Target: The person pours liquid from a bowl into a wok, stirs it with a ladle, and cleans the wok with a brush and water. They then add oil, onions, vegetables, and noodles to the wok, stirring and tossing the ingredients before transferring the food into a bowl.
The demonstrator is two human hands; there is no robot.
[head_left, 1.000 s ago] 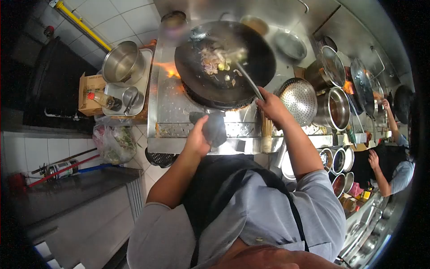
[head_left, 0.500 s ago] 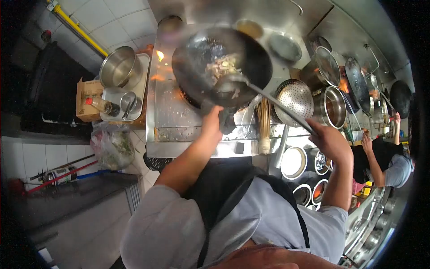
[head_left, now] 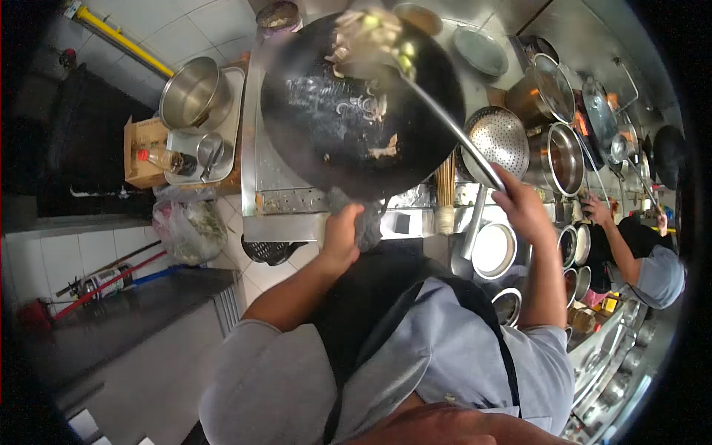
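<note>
My left hand [head_left: 343, 233] is closed around a dark grey cloth [head_left: 367, 226] at the near rim of a large black wok [head_left: 304, 141]. The wok is tilted, its inside turned toward me. In my right hand [head_left: 523, 206] is the long metal handle of a ladle [head_left: 454, 127]. The ladle's bowl reaches over the far part of the wok, partly hidden by food. Sliced pale food with green pieces [head_left: 371, 33] is bunched up at the far rim, blurred by motion. A few scraps [head_left: 384, 148] lie lower in the wok.
Right of the wok are a bamboo brush [head_left: 445, 204], a perforated strainer [head_left: 495, 144] and steel pots [head_left: 561, 159]. A tray [head_left: 228, 152] with a steel pot [head_left: 194, 93] and bottle [head_left: 162, 158] stands left. Another person [head_left: 656, 274] works at far right.
The wok has come nearer to me and tipped up, with my left hand drawn back. The food has moved from the middle to the far rim. The ladle has shifted away from me.
</note>
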